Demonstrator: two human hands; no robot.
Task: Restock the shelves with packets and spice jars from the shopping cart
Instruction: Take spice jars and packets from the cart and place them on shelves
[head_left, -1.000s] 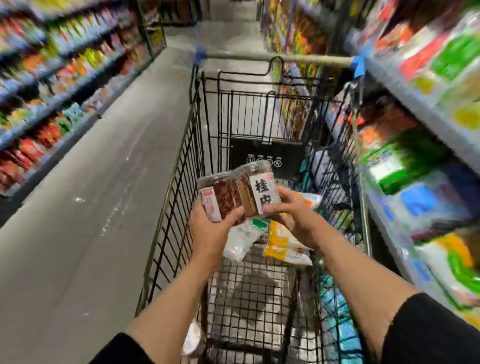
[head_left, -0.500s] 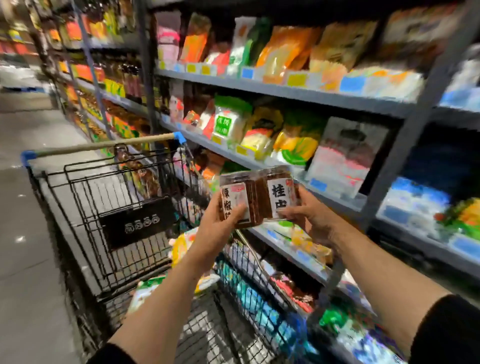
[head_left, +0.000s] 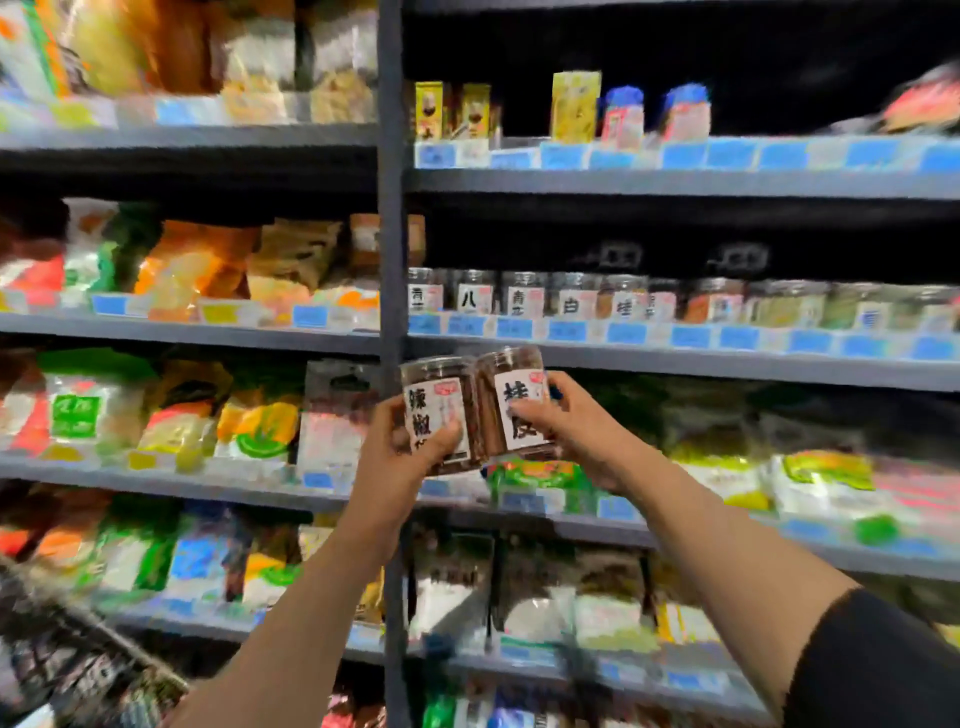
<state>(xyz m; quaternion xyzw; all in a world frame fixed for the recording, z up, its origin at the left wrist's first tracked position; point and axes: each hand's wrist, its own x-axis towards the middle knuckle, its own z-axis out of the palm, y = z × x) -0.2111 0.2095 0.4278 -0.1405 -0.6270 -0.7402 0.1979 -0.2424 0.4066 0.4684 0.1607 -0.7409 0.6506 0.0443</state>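
Fingers (head_left: 447, 434) of the left hand (head_left: 402, 457) curl round the front of a clear spice jar with a white label (head_left: 441, 415), while the right hand (head_left: 576, 436) grips a second jar (head_left: 511, 402) the same way, thumb across its label and fingers wrapped behind. The two jars stand upright and touch side by side, held up at chest height in front of the grey shelf upright (head_left: 390, 260). Both are filled with brown spice; the label characters are only partly legible. Above and to the right of the hands, on the shelf just over them, a row of similar clear jars (head_left: 576, 299) stands lids up behind blue price tags (head_left: 566, 330), and that row looks the likely destination. From the hands the row lies up and slightly right, so the right hand is the nearer of the two, and its jar, already upright with its long axis vertical, would need only to rise and go forward over the shelf lip (head_left: 675, 358). To the left of the upright the shelves carry soft packets (head_left: 197, 265) in orange, green and white, blurred by camera motion. A corner of the wire shopping cart (head_left: 78, 670) shows at lower left. A dark sleeve (head_left: 878, 660) covers the right upper arm.
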